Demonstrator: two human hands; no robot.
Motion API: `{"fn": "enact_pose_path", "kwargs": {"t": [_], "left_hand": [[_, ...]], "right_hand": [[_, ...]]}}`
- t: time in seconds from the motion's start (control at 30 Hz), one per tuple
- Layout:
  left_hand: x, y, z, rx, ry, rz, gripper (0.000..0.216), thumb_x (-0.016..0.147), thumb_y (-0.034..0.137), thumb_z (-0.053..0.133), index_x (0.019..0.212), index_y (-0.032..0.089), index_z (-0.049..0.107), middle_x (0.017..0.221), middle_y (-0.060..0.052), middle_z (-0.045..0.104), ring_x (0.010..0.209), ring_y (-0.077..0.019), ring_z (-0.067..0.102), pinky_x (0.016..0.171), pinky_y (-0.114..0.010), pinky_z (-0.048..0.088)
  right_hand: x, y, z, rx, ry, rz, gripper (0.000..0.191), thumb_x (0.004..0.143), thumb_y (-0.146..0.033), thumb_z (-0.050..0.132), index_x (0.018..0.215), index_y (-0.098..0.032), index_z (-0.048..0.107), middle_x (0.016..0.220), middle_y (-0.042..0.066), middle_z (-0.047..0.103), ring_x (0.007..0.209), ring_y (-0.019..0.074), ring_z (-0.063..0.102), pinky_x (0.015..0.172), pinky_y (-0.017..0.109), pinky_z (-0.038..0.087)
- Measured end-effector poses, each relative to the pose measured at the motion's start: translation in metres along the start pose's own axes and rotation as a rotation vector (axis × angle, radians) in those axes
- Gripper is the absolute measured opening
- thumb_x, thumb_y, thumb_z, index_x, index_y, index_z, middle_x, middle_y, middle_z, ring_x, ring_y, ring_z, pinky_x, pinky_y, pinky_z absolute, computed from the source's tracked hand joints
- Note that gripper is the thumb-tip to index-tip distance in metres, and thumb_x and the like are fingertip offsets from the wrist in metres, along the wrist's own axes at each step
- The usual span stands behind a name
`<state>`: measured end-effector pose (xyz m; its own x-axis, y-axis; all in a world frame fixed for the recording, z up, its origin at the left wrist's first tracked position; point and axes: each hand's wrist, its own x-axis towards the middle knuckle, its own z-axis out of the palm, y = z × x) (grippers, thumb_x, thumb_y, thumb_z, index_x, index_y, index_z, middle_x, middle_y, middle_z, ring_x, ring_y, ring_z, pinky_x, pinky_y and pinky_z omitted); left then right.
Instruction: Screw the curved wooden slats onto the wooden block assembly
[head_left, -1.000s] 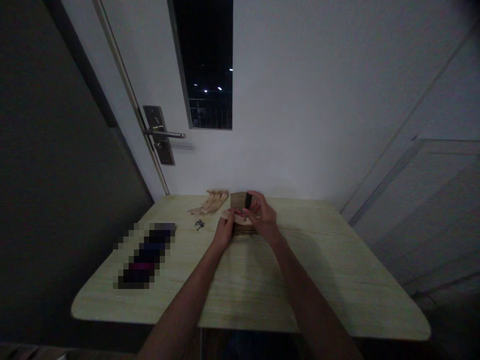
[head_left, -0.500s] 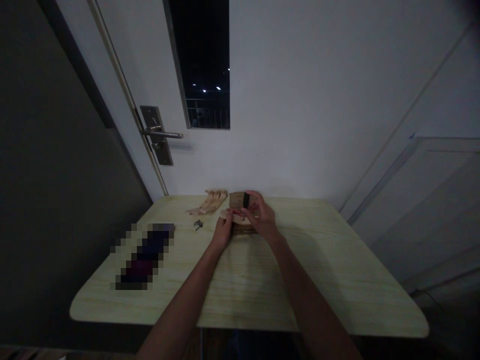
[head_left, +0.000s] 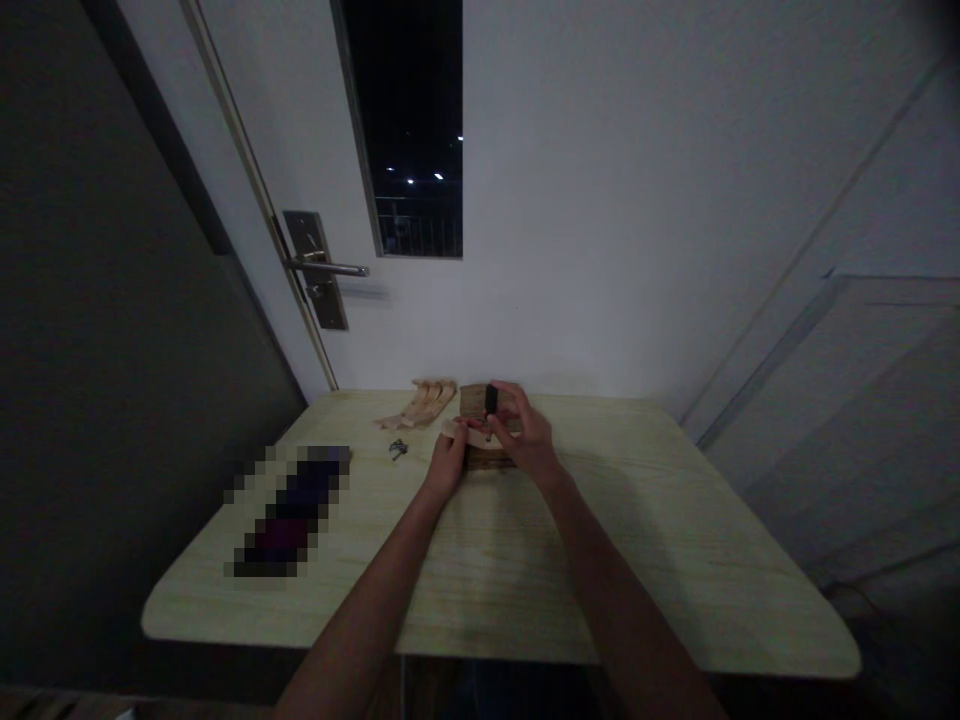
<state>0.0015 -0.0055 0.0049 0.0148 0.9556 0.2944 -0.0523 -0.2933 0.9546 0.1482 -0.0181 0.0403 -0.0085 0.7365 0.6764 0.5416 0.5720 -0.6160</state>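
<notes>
Both my hands work at the far middle of a pale wooden table. My right hand is closed round a small black tool held upright, its tip down on a light wooden piece. My left hand grips the left end of that piece and steadies it. The piece rests on a darker wooden block, with a brown panel standing just behind the hands.
A stack of light wooden slats lies at the far edge, left of my hands. A few small dark screws sit near them. A blurred dark object lies at the table's left. A door with a metal handle stands behind.
The hands stay in place on the wooden piece; the black tool shifts only slightly. The camera view wobbles a little.
</notes>
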Motion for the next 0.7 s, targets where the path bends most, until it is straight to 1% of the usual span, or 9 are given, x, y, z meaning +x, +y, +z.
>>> {"fn": "enact_pose_path", "kwargs": {"t": [0.07, 0.2, 0.3, 0.43, 0.5, 0.6, 0.63, 0.7], "left_hand": [[-0.0006, 0.0013, 0.0000, 0.001, 0.010, -0.012, 0.040, 0.082, 0.056, 0.053, 0.080, 0.018, 0.066, 0.087, -0.006, 0.071, 0.090, -0.0211, 0.063, 0.091, -0.033, 0.047], [-0.0009, 0.0008, -0.0002, 0.011, 0.036, -0.029, 0.036, 0.083, 0.052, 0.054, 0.081, 0.019, 0.067, 0.089, -0.006, 0.072, 0.093, -0.0213, 0.063, 0.092, -0.032, 0.047], [-0.0007, -0.0004, -0.0003, 0.011, 0.048, -0.041, 0.035, 0.083, 0.051, 0.055, 0.084, 0.019, 0.067, 0.090, -0.005, 0.072, 0.093, -0.0213, 0.063, 0.091, -0.032, 0.047], [-0.0012, 0.0008, -0.0004, 0.024, 0.034, -0.029, 0.038, 0.083, 0.053, 0.053, 0.085, 0.018, 0.067, 0.090, -0.006, 0.071, 0.090, -0.0212, 0.062, 0.089, -0.033, 0.047], [-0.0017, 0.0018, -0.0001, 0.030, 0.021, -0.023, 0.039, 0.084, 0.053, 0.052, 0.083, 0.018, 0.066, 0.088, -0.006, 0.071, 0.090, -0.0212, 0.062, 0.088, -0.032, 0.047], [-0.0022, 0.0011, 0.0003, 0.032, 0.017, -0.016, 0.039, 0.085, 0.053, 0.051, 0.081, 0.018, 0.066, 0.087, -0.006, 0.071, 0.089, -0.0210, 0.063, 0.088, -0.032, 0.048], [-0.0022, 0.0002, 0.0004, 0.031, 0.018, -0.015, 0.039, 0.085, 0.053, 0.050, 0.081, 0.018, 0.065, 0.088, -0.006, 0.071, 0.090, -0.0211, 0.063, 0.088, -0.033, 0.047], [-0.0020, -0.0015, 0.0007, 0.027, 0.018, -0.021, 0.039, 0.085, 0.054, 0.050, 0.082, 0.018, 0.065, 0.088, -0.006, 0.071, 0.091, -0.0213, 0.063, 0.089, -0.033, 0.047]], "right_hand": [[0.0003, 0.0004, 0.0008, -0.019, 0.001, 0.001, 0.041, 0.088, -0.035, 0.060, 0.128, -0.031, 0.052, 0.082, -0.002, 0.070, 0.075, 0.0183, 0.067, 0.074, 0.033, 0.054], [0.0002, 0.0007, 0.0025, -0.030, 0.019, 0.001, 0.041, 0.086, -0.036, 0.063, 0.126, -0.030, 0.053, 0.082, -0.002, 0.068, 0.071, 0.0168, 0.065, 0.073, 0.032, 0.053], [-0.0002, 0.0003, 0.0029, -0.057, 0.033, -0.030, 0.041, 0.086, -0.037, 0.063, 0.125, -0.029, 0.054, 0.088, -0.001, 0.069, 0.073, 0.0168, 0.065, 0.076, 0.032, 0.053], [-0.0011, -0.0013, 0.0019, -0.097, 0.039, -0.089, 0.037, 0.090, -0.036, 0.056, 0.126, -0.028, 0.054, 0.093, 0.000, 0.071, 0.074, 0.0164, 0.066, 0.078, 0.032, 0.053], [-0.0014, -0.0023, 0.0013, -0.087, 0.048, -0.092, 0.036, 0.091, -0.035, 0.055, 0.126, -0.027, 0.052, 0.099, 0.001, 0.072, 0.079, 0.0170, 0.068, 0.080, 0.033, 0.054], [-0.0015, -0.0037, 0.0005, -0.040, 0.050, -0.074, 0.038, 0.090, -0.035, 0.055, 0.127, -0.027, 0.049, 0.116, 0.004, 0.070, 0.097, 0.0196, 0.070, 0.087, 0.035, 0.055], [-0.0014, -0.0040, 0.0003, -0.022, 0.044, -0.062, 0.039, 0.091, -0.035, 0.055, 0.128, -0.027, 0.048, 0.117, 0.004, 0.069, 0.099, 0.0201, 0.070, 0.088, 0.035, 0.055], [-0.0014, -0.0044, 0.0000, 0.006, 0.023, -0.032, 0.040, 0.091, -0.035, 0.055, 0.129, -0.027, 0.047, 0.110, 0.004, 0.072, 0.097, 0.0204, 0.071, 0.085, 0.035, 0.057]]}}
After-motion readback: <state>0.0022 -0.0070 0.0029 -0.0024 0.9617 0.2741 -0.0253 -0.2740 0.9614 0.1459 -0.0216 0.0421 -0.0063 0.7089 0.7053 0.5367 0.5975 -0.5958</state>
